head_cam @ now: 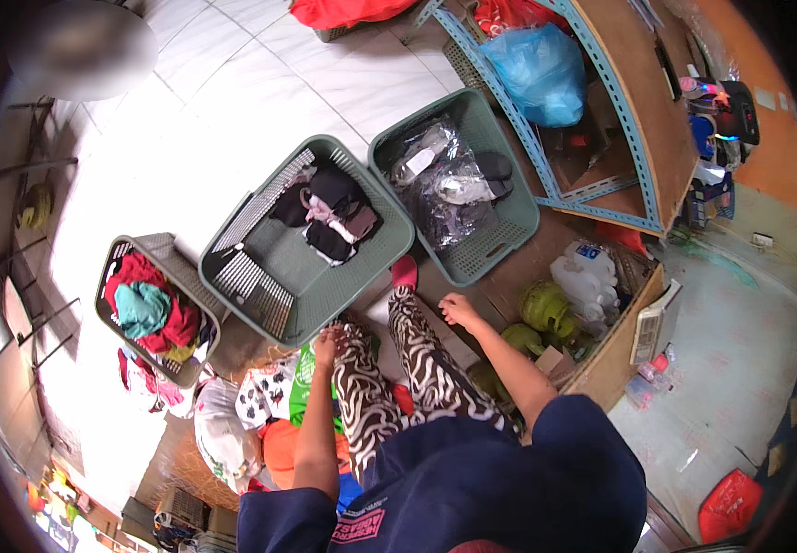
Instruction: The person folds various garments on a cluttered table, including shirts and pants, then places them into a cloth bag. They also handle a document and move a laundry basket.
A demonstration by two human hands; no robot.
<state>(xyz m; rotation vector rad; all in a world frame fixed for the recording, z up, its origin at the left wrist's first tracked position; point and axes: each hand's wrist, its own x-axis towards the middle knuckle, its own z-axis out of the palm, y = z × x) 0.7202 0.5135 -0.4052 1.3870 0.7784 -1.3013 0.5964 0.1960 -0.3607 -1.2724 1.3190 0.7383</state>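
Note:
My left hand (326, 347) hangs low beside my knee, near the rim of a large green plastic basket (343, 304); whether it holds anything is not plain. Folded dark and pink clothes (333, 207) lie in that basket. My right hand (458, 310) is over the floor to the right of my legs, its fingers curled, with nothing visible in it. Beyond it stands a second green basket (481, 266), holding items in clear plastic packaging (450, 190) and dark padded-looking pieces (494, 169). A smaller basket (212, 342) at the left is heaped with red and teal cloth (143, 310).
Green gas cylinders (547, 307) and white plastic bottles (586, 276) fill a wooden-sided space at the right. A blue metal shelf frame (533, 148) stands at the upper right with a blue plastic bag (540, 76). Stuffed plastic bags (226, 428) lie left of my legs.

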